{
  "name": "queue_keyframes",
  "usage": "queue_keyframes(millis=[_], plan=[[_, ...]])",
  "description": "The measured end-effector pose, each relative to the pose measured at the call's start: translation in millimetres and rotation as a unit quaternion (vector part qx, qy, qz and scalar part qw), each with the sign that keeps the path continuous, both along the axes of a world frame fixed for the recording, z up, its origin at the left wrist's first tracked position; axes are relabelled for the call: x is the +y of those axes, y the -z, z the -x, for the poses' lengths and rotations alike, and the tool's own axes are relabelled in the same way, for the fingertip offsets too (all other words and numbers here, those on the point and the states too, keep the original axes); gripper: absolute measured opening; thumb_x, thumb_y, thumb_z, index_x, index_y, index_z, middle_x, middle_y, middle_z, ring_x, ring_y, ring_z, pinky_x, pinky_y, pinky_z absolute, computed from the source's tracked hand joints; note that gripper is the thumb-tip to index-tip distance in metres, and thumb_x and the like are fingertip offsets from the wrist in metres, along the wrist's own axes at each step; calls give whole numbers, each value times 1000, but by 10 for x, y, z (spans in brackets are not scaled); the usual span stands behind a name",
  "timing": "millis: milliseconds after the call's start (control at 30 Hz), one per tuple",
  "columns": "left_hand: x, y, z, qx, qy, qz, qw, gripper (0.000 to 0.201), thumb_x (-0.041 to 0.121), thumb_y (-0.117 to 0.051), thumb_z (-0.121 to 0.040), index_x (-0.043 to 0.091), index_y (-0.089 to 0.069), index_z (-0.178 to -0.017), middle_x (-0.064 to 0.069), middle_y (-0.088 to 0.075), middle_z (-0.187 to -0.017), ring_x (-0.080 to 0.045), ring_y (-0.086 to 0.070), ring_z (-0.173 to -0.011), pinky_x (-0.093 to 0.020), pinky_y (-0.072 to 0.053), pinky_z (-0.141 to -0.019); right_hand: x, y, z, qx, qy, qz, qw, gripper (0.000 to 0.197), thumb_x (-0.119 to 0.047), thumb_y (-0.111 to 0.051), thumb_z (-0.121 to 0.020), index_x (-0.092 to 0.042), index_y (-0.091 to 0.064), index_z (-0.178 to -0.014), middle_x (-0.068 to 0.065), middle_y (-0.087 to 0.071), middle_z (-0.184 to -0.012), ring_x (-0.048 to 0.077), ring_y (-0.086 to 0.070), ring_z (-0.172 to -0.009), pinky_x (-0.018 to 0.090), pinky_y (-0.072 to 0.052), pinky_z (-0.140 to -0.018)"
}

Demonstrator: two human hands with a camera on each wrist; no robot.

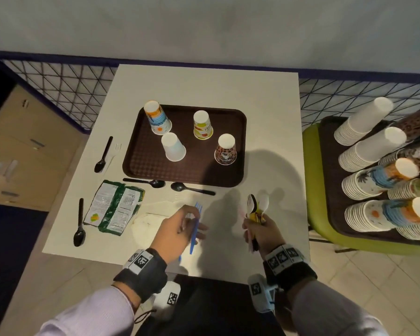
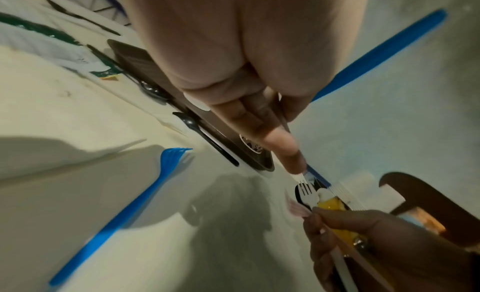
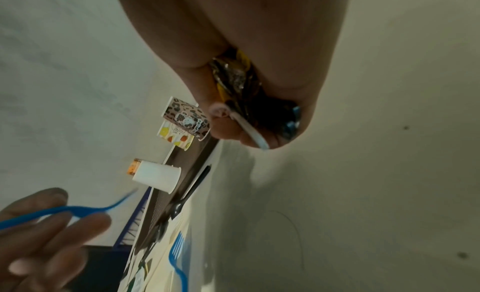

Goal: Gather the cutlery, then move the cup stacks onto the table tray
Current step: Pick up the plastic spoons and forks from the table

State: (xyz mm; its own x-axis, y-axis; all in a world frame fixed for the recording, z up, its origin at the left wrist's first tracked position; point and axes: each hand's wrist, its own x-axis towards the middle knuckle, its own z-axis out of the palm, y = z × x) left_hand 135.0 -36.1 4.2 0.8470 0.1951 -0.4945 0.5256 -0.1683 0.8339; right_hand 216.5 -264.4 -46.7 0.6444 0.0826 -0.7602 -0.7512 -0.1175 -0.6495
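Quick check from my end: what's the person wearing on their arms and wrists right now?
Both arms are in pale, light-coloured long sleeves. Each wrist carries a wide black strap with white blocks printed with black square-pattern tags: one on the left wrist, one on the right wrist. A white tagged unit hangs under each wrist. The left hand and right hand are bare.

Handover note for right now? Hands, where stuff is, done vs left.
Left hand: holds blue fork.
Right hand: grips cutlery bundle.
Still on table: four black spoons, a white fork, a wrapper.
Tray holds four single cups.
Cup stacks still on side tray, right.
Left: finish cutlery, then move stacks.
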Motion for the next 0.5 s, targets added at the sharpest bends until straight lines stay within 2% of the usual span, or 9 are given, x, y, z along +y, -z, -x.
queue_keyframes(millis=[33, 100, 167, 233, 267, 300, 333, 433, 500], plan=[[1, 0, -8, 8, -41, 47, 998, 18, 14, -49, -105, 15, -65, -98, -13, -79, -92, -32, -76, -85, -46, -58, -78, 31, -9, 0, 0, -5, -2, 1000, 12, -2, -58, -95, 0, -61, -106, 12, -63, -79, 19, -58, -55, 29, -47, -47], [17, 2, -34, 21, -129, 187, 974, 23, 15, -45, -103, 9, -64, -91, -21, -77, -99, -39, -73, -91, -41, -53, -81, 84, -21, 1, -2, -16, -8, 1000, 15, 0, -58, -94, 2, -60, -109, 13, -63, -80, 20, -57, -55, 31, -47, -50], [45, 49, -41, 11, -151, 192, 969, 18, 14, -48, -100, 9, -62, -90, -23, -76, -98, -39, -74, -87, -40, -55, -79, 130, -32, 3, -5, -25, -13, 1000, 19, 1, -58, -95, 4, -59, -114, 14, -62, -81, 21, -56, -56, 34, -48, -55], [75, 133, 0, -13, -103, 69, 992, 7, 13, -58, -94, 16, -61, -88, -17, -76, -88, -34, -75, -75, -36, -57, -72, 172, -44, 5, -8, -33, -15, 999, 20, 2, -58, -96, 5, -58, -115, 15, -62, -82, 22, -56, -57, 35, -48, -57], [103, 190, 25, -10, -67, -27, 997, 12, 10, -61, -93, 20, -59, -86, -11, -74, -79, -29, -74, -67, -29, -55, -66, 187, -55, 5, -10, -36, -14, 999, 19, 1, -57, -96, 5, -57, -115, 14, -62, -82, 22, -56, -57, 35, -47, -57], [135, 252, 51, -4, -38, -121, 992, 18, 8, -63, -92, 23, -56, -85, -6, -71, -71, -24, -71, -60, -20, -50, -60, 204, -66, 7, -12, -39, -13, 999, 19, 1, -57, -97, 5, -57, -115, 14, -62, -82, 21, -56, -57, 35, -47, -57], [172, 299, 72, 5, -17, -197, 980, 20, 7, -64, -90, 23, -53, -84, -3, -66, -66, -22, -66, -56, -18, -45, -56, 216, -76, 11, -13, -43, -12, 999, 19, 0, -57, -97, 4, -57, -116, 14, -63, -83, 21, -56, -57, 34, -47, -56], [223, 391, 111, 67, 37, -285, 956, 17, 17, -66, -89, 20, -50, -89, -1, -64, -72, -25, -60, -64, -28, -40, -62, 237, -86, 32, -10, -51, -12, 999, 20, 0, -57, -98, 5, -56, -118, 14, -61, -83, 22, -55, -57, 33, -47, -54], [194, 437, 115, 121, 68, -304, 942, 20, 26, -68, -90, 20, -49, -95, -3, -68, -84, -27, -62, -74, -31, -44, -70, 243, -86, 46, -10, -57, -9, 998, 22, 1, -57, -98, 6, -55, -119, 14, -60, -82, 22, -54, -57, 33, -47, -54]])
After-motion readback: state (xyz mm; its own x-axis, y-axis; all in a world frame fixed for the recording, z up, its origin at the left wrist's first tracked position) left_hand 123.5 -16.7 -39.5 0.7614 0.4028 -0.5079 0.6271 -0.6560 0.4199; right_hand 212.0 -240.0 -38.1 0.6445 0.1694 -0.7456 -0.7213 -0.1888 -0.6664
